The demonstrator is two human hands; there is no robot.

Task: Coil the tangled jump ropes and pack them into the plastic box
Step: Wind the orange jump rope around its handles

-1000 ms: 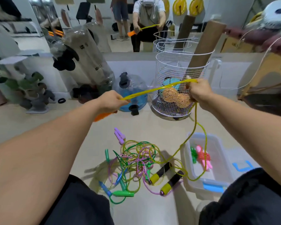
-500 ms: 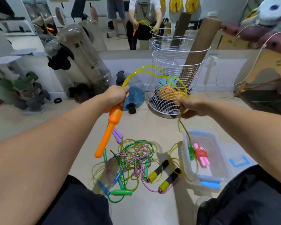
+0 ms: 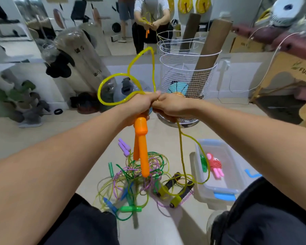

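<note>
A tall clear punching bag (image 3: 81, 57) is standing far beyond the fingers, bearing small dark labels too blurred to read. To the right of the fingers, well apart, a wooden stand (image 3: 290, 80) is showing the letters "FURU", cut off at the frame's edge. A white wire basket (image 3: 185, 71) is sitting just behind the hands. Below and right of the fingers, the plastic box (image 3: 219, 177) is lying open on the floor, holding a pink coiled rope (image 3: 215, 165). Directly beneath the fingers, the tangled jump ropes (image 3: 141, 181) are sprawling on the floor. The left hand (image 3: 140, 106) is clenching the orange handles (image 3: 141, 149), which are hanging down from the fist, and the yellow rope (image 3: 113, 89), which is looping above its fingers. The right hand (image 3: 171, 106), touching the left, is pinching the same yellow rope, which is trailing down to the floor pile.
</note>
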